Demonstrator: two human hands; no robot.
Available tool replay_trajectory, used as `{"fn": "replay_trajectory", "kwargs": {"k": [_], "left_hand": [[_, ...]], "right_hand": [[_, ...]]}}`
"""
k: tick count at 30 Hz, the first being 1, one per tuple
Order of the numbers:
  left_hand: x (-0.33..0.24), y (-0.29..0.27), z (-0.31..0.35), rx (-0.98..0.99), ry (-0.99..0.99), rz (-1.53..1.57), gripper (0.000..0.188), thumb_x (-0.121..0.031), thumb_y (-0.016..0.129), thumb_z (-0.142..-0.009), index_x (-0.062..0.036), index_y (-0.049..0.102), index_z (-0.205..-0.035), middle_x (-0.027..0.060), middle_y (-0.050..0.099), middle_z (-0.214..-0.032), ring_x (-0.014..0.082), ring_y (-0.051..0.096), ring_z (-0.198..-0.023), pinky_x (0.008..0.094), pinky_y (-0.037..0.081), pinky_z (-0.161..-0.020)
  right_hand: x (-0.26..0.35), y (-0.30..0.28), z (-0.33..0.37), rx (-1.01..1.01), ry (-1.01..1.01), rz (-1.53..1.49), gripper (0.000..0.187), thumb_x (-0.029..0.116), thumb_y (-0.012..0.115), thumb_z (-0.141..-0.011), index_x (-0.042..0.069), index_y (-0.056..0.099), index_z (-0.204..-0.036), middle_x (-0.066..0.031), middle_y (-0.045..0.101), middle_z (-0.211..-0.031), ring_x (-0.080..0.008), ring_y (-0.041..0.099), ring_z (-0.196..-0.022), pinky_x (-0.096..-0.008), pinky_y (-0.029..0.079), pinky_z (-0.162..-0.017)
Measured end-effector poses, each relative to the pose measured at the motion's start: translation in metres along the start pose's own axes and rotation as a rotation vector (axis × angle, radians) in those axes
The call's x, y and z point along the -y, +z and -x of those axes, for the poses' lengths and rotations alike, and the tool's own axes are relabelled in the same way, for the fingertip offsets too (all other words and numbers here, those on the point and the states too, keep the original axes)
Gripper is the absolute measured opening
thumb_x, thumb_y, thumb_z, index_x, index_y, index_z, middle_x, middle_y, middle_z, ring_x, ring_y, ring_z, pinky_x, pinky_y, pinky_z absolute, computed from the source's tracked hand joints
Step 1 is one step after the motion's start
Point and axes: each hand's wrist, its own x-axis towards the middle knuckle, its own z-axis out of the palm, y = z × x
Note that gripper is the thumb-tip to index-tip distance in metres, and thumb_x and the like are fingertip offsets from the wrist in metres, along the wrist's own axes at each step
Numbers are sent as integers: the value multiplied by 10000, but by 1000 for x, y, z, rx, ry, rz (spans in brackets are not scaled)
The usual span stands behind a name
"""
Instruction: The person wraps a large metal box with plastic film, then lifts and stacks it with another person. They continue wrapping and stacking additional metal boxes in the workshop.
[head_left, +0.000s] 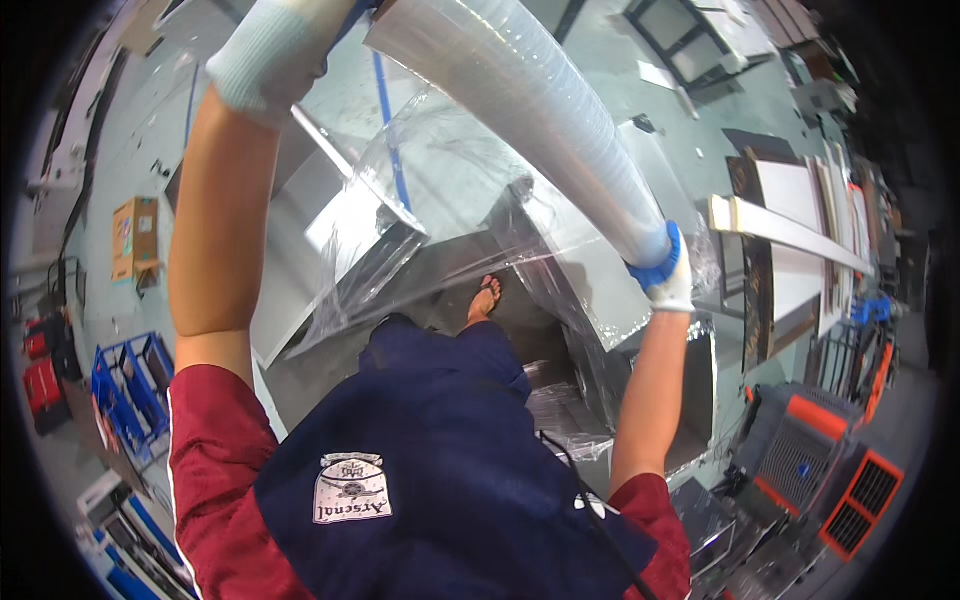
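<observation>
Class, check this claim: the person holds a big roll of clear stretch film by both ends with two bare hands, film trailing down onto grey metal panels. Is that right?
Not quite. The head view shows both hands gloved, not bare: the right hand wears a white glove with a blue cuff, the left hand a pale knit glove. The rest holds: the roll of stretch film is held at both ends, film trailing onto the grey metal panels.

A pale green floor (690,130) is stretching across the room. A cardboard box (135,238) is sitting at nine o'clock, blue crates (130,385) at eight, stacked boards (800,240) at three, and orange-framed machines (830,460) at four.
</observation>
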Motion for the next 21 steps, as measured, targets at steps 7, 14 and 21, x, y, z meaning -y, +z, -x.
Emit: {"fn": "replay_trajectory", "kwargs": {"k": [7,14,21], "left_hand": [[-36,-2,6,-346,-549,-81,359,-272,681,-1002,34,708,-1189,16,713,-984,72,615,-850,228,484,-750],[47,-40,-2,-316,-377,-341,466,-500,683,-944,-47,755,-1025,126,731,-874,209,697,-784,357,554,-751],[135,-77,-22,-394,-607,-255,913,-472,777,-876,71,395,-1503,274,696,-1173,329,706,-1106,388,561,-943]], "right_hand": [[-24,90,-184,16,122,36,516,439,669,-970,77,617,-1333,-110,661,-1339,-318,639,-1197,-479,535,-994],[7,160,-316,38,200,236,504,483,647,-959,105,663,-1292,-100,693,-1296,-310,661,-1167,-488,534,-1007],[-23,186,-404,-169,208,397,440,436,636,-968,87,685,-1232,-99,724,-1242,-304,690,-1123,-483,546,-990]]}}
